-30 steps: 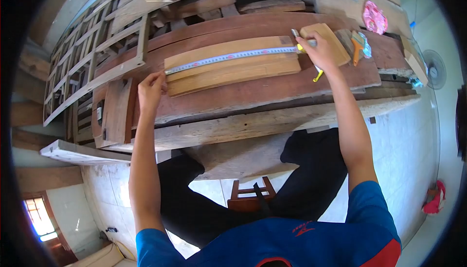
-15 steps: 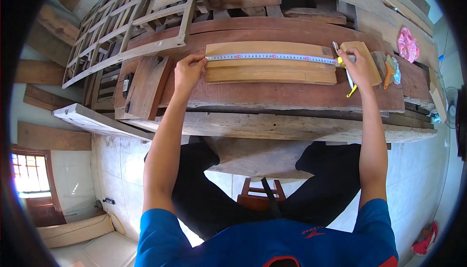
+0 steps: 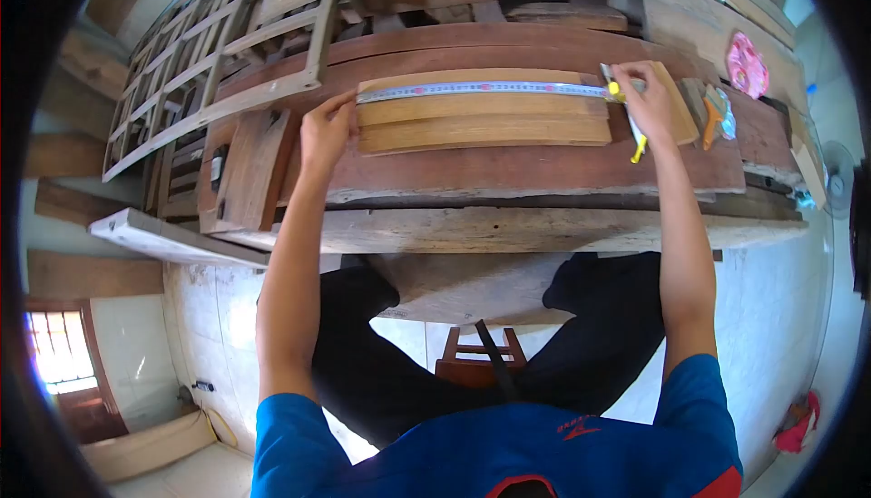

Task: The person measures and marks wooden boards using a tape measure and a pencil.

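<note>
A tape measure's blade (image 3: pixel 485 88) runs lengthwise over a light wooden board (image 3: pixel 481 128), near its far edge. At the board's left end, my left hand (image 3: pixel 325 133) pinches the tip of the blade. My right hand (image 3: pixel 646 103) is closed around the yellow tape case (image 3: pixel 615 92) at the right end, its fingers partly covering it. Below that hand a slim white and yellow tool (image 3: pixel 639 142) sticks out toward me. The board lies flat on reddish-brown planks, with a shorter light wood block (image 3: pixel 676 103) just right of it.
Right of the block lie an orange-handled brush (image 3: pixel 712 124) and a crumpled pink bag (image 3: pixel 747 64). A wooden lattice frame (image 3: pixel 218 103) leans across the back left. A dark wood piece (image 3: pixel 254 170) with a small black object (image 3: pixel 218 170) sits at left. A stool (image 3: pixel 467 371) stands below.
The blade has shifted toward the board's far edge, both hands moving with it. The whole view has slid slightly, placing the bench a little further left and up.
</note>
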The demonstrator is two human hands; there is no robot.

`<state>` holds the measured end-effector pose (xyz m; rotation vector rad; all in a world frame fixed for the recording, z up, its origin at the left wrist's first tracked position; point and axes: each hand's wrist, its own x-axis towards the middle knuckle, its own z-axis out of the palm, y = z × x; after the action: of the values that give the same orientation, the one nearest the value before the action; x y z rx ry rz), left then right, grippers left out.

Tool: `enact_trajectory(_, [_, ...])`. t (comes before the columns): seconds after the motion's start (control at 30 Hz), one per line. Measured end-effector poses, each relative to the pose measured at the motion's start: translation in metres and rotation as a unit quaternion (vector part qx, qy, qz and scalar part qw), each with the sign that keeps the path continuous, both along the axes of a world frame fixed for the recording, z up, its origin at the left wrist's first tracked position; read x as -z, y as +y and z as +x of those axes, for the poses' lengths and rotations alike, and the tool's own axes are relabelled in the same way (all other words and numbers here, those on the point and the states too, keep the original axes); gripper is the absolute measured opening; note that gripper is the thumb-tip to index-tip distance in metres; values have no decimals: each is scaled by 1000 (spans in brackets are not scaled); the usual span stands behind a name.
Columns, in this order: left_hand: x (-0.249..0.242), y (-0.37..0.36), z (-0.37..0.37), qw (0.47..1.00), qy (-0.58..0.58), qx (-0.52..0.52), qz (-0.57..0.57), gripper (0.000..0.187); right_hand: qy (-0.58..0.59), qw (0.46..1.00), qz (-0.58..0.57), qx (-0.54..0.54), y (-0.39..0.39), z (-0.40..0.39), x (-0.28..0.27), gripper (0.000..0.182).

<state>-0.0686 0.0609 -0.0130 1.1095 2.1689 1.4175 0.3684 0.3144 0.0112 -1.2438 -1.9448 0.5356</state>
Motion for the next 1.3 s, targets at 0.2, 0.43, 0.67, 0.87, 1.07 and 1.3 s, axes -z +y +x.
enact_trajectory(0.2, [-7,1,4,1000,-26,16,-4,30,-32,999,7,13,11,5,7,58])
enact_trajectory(0.43, [-11,4,2,999,-47,2,-22,27,-69,995,-70,4,16,5,3,58])
enact_trajectory(0.67, [-13,9,-4,999,-25,5,-44,24,-60,998,-27,-14,21,6,6,57])
enact_trajectory(0.87, [-16,13,1,999,-25,-3,-45,22,-69,997,-44,-13,16,7,-1,57])
enact_trajectory(1.07, [-15,12,-4,999,-24,-11,-25,21,-52,998,-16,6,12,2,-1,59])
enact_trajectory(1.3, [-24,16,-1,999,-38,-9,-9,26,-33,999,1,40,10,-11,-12,58])
